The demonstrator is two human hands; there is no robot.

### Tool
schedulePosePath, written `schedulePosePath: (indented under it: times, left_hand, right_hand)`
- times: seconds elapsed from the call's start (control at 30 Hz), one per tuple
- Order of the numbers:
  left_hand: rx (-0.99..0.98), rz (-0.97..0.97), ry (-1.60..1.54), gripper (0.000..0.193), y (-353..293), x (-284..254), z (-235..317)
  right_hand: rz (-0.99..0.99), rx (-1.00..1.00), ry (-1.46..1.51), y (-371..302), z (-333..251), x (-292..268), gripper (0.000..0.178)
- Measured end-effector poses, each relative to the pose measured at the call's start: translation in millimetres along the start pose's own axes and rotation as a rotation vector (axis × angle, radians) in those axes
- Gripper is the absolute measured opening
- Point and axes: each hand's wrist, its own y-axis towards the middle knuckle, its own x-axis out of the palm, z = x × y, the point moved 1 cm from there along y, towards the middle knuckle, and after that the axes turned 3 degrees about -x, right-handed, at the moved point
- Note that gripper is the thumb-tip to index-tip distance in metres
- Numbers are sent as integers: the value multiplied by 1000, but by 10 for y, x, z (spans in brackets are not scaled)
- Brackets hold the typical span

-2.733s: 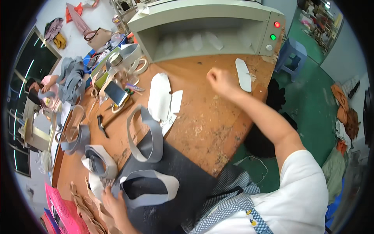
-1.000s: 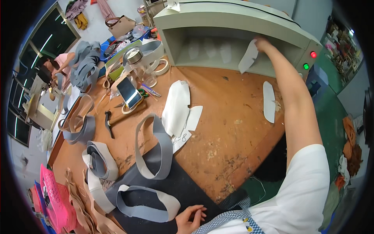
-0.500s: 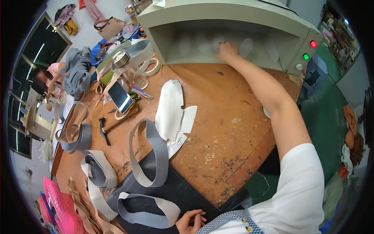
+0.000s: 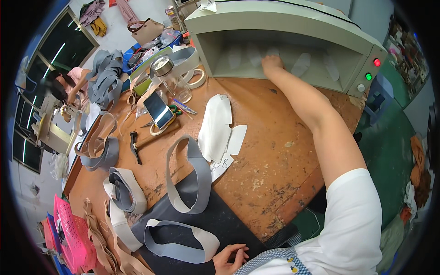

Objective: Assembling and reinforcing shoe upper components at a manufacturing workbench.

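Note:
My right hand [image 4: 273,65] reaches into the open front of a pale grey-green box-shaped machine [image 4: 284,18]. Its fingers are bunched together at the near end of a white sole-shaped piece [image 4: 273,51]; the fingertips are partly hidden. Similar white pieces lie in the machine on both sides, one a little to the right [image 4: 301,64]. At the bottom edge my left hand [image 4: 230,259] rests by the black mat [image 4: 229,215] with its fingers curled and nothing visible in them. Beside it lies a grey and cream band loop [image 4: 176,252].
White cut pieces [image 4: 215,128] lie mid-table near a standing band loop [image 4: 201,183]. Farther left are a hammer [image 4: 134,147], a phone [image 4: 158,110] and a glass jar [image 4: 176,85]. A pink basket [image 4: 75,238] stands lower left. Another person [image 4: 75,87] works at far left.
The view has shifted, so the scene sits farther right in the picture. My right hand has moved slightly left within the machine's opening. My left hand stays curled at the bottom edge.

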Motion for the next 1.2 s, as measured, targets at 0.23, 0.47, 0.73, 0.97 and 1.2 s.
schedulePosePath:
  times: [0.23, 0.47, 0.73, 0.97, 1.2]
  left_hand:
    - [-3, -21, -19, 15, 30, 31, 3]
    - [5, -87, 45, 15, 21, -47, -31]
    - [296, -274, 194, 17, 227, 54, 390]
    - [699, -35, 371, 53, 455, 325, 1112]
    - [106, -349, 140, 25, 4, -23, 754]
  right_hand:
    - [99, -31, 21, 106, 389, 16, 26]
    - [232, 26, 191, -249, 690, -670, 21]
    - [-307, -489, 846, -2095, 537, -1617, 24]
    - [-458, -1064, 950, -3775, -34, -1986, 22]
    - [-715, -963, 1065, -4264, -396, -1826, 7]
